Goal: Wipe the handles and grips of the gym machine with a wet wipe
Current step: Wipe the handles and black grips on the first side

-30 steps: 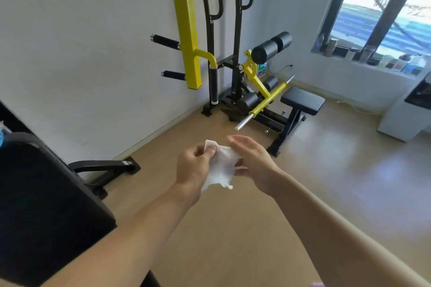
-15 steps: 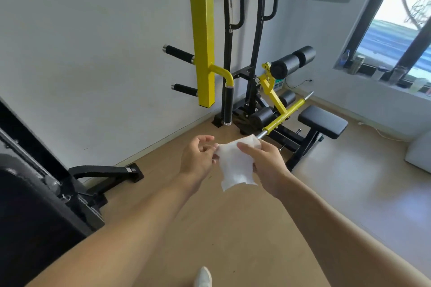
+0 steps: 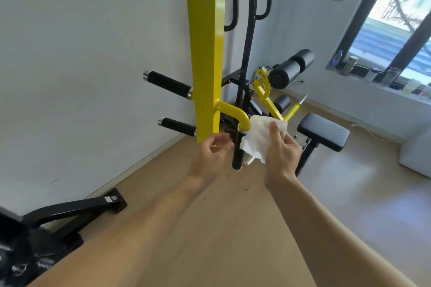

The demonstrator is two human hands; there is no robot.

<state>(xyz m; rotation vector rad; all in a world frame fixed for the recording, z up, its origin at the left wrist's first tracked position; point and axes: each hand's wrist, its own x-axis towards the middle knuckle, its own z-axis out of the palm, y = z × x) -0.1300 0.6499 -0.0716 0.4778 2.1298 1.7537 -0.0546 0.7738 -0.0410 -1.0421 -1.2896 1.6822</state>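
Wipe (image 3: 261,137) in white hangs spread at the centre of the frame, just right of the black hanging grip (image 3: 238,154) under the yellow post (image 3: 205,53) and touching its top. The right hand (image 3: 281,154) pinches it, thumb laid across the sheet, fingers behind. The left hand (image 3: 213,154) sits just left of the grip, fingers loosely curled, holding nothing.

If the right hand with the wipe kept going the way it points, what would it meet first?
Probably the black vertical grip under the yellow bend; the wet wipe held by the right hand already looks against it, though depth is unclear.
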